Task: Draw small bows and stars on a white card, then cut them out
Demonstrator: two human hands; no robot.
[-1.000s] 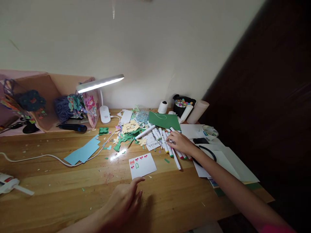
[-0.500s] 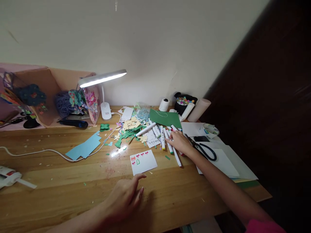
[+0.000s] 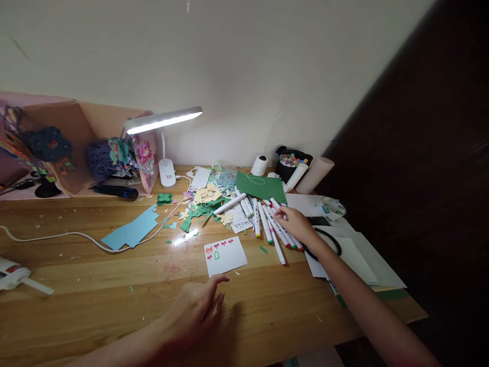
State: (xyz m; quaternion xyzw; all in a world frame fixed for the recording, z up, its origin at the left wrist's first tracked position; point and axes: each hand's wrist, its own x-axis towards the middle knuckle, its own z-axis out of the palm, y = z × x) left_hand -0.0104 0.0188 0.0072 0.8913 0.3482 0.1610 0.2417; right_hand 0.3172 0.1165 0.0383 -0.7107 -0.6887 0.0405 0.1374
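Note:
My right hand [image 3: 296,223] is over the right side of a pile of white-barrelled markers [image 3: 256,219]. Its fingers are curled together at the markers; whether one is between them is hidden. Below the pile lies a small white card [image 3: 225,256] with pink bows, an orange face-like drawing and a green outline. Just under the card, my left hand [image 3: 194,306] rests near the tabletop, holding nothing, its thumb and index finger apart. Black-handled scissors [image 3: 331,239] lie partly under my right forearm.
A lit desk lamp [image 3: 168,173] stands at the back, its white cable [image 3: 76,234] crossing the table. Paper scraps [image 3: 204,196], green card [image 3: 260,186], blue paper [image 3: 132,228] and white sheets [image 3: 359,260] lie around. A black marker holder [image 3: 284,171] and a glue gun [image 3: 17,278] are also present.
My right hand has shifted right across the markers, and several markers beneath it now show more. The left hand stays by the card.

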